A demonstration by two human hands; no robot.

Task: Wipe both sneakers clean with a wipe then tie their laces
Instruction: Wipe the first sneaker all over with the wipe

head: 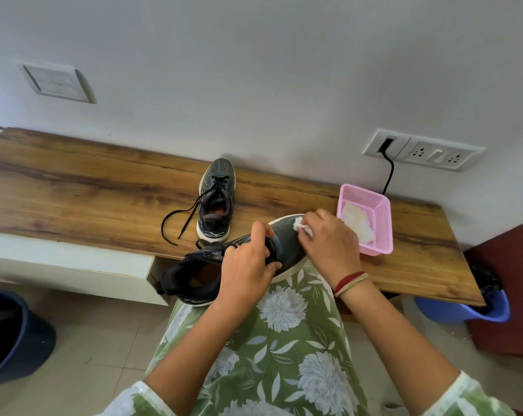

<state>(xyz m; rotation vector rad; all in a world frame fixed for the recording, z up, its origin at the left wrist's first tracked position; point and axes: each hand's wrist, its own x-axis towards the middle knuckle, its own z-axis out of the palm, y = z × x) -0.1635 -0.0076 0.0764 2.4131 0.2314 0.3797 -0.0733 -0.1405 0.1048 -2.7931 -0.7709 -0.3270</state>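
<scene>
One sneaker (287,244) lies across the lap (284,331), left hand (248,273) gripping its lace area, right hand (329,244) pinching the wipe (300,226) against the toe (the other sneaker (216,199) stands on the bench (74,190)). Use short overlapping strokes; hold firm.

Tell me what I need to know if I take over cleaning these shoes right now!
Left hand grips the held sneaker by its middle, over the lap. Right hand pinches the wipe against that sneaker's toe.
The second sneaker stands on the bench, its laces lying untied. Spare wipes lie in the pink basket at the right.
Done: nothing plainly finished; the held sneaker is mid-wipe.
Left: finish it, wipe the second sneaker, tie both pairs of laces.
</scene>
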